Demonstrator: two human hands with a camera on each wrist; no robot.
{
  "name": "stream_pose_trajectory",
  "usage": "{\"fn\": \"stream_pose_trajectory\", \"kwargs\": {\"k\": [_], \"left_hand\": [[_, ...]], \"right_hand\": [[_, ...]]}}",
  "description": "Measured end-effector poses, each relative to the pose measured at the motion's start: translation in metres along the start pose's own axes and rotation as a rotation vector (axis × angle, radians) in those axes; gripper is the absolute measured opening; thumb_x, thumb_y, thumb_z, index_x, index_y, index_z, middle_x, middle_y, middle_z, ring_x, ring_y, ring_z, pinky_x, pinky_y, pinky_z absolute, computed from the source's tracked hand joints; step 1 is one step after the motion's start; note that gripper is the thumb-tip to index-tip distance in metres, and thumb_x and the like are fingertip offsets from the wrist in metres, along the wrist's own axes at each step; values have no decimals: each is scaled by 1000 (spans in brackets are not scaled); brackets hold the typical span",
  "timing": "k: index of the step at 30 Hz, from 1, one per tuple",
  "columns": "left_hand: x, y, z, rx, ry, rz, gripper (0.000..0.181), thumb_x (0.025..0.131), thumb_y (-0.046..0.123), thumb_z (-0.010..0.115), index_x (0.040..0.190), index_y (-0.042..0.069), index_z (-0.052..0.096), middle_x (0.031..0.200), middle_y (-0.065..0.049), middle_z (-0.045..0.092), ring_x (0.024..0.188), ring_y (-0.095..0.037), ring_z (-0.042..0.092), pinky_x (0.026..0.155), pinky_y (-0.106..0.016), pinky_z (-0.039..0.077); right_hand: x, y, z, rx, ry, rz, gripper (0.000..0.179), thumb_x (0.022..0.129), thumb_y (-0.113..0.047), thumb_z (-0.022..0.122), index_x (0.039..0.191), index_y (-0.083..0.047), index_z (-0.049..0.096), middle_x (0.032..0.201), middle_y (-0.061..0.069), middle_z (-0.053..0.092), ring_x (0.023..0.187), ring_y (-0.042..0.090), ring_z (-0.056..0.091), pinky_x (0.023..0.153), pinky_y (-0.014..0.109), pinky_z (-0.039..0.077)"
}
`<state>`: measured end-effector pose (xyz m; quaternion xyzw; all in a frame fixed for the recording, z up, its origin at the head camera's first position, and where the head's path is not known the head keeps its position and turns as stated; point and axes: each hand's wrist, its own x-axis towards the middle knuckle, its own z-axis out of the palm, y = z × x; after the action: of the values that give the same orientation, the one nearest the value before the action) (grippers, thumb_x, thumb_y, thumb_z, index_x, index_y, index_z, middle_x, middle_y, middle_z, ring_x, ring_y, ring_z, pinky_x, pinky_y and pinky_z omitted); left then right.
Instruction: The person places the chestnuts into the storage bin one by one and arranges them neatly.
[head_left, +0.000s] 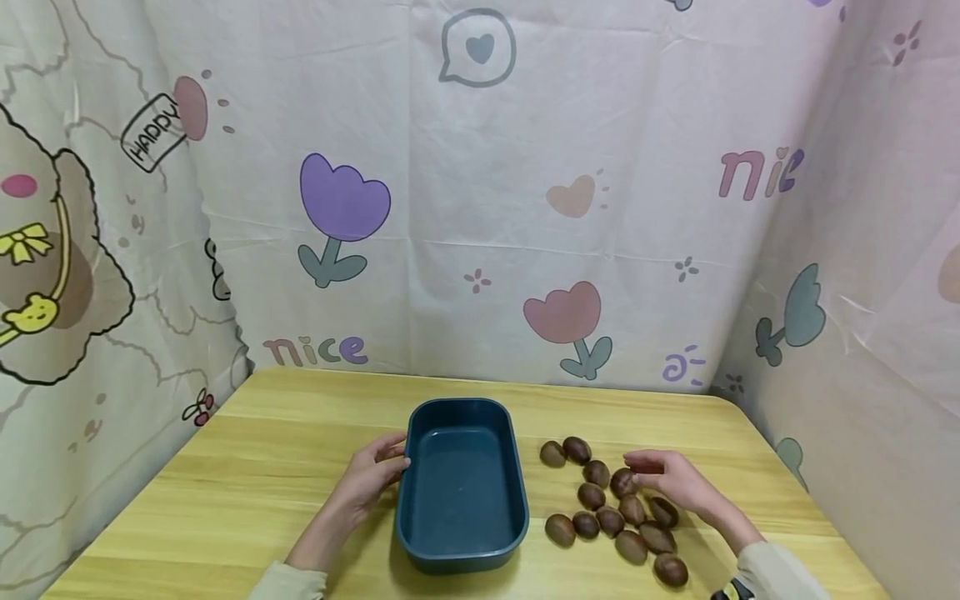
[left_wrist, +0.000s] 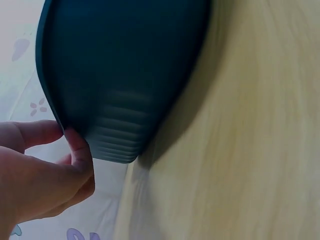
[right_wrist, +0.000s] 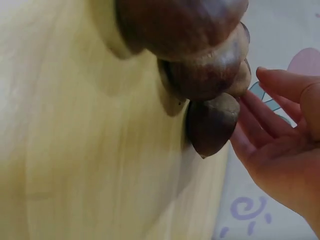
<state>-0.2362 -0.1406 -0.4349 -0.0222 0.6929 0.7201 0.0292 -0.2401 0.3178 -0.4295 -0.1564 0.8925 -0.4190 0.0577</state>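
A dark teal rectangular plastic container (head_left: 461,554) with rounded corners stands upright on the table, nothing inside it. My left hand (head_left: 372,472) pinches its left rim between thumb and finger; in the left wrist view the fingertips (left_wrist: 76,140) meet at the edge of the container (left_wrist: 125,65). Several brown chestnuts (head_left: 632,547) lie loose to the container's right. Over the far right side of this group is my right hand (head_left: 675,479), fingertips close to a chestnut (head_left: 623,482). In the right wrist view, thumb and fingers are spread apart beside a dark chestnut (right_wrist: 212,125); whether they touch it is unclear.
The light wood-grain table (head_left: 300,433) carries the container and chestnuts. A printed cloth (head_left: 465,208) with flowers and lettering hangs behind the table and along both sides.
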Motion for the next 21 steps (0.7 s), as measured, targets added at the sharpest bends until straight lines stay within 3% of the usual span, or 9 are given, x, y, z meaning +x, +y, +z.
{"fn": "stream_pose_trajectory", "kwargs": {"k": [9,14,21], "left_hand": [[2,-6,2,-133,-5,-24,47,92,-10,53,136,-15,39,113,-20,54,92,-20,57,74,-25,49],[3,-7,1,-148,-3,-28,47,92,-10,53,136,-15,39,114,-21,55,90,-19,58,74,-26,49],[4,-8,0,-156,-1,-25,47,91,-10,53,136,-16,40,114,-21,56,90,-20,58,75,-27,50]], "right_hand": [[5,13,0,138,-110,8,46,87,-5,66,126,15,54,124,28,57,115,42,52,84,20,45],[9,16,-2,90,-162,-15,48,84,-5,68,127,12,54,126,27,57,119,42,48,87,20,42],[11,19,-1,49,-151,-16,47,84,-10,71,126,8,58,123,23,60,118,42,49,87,20,41]]}}
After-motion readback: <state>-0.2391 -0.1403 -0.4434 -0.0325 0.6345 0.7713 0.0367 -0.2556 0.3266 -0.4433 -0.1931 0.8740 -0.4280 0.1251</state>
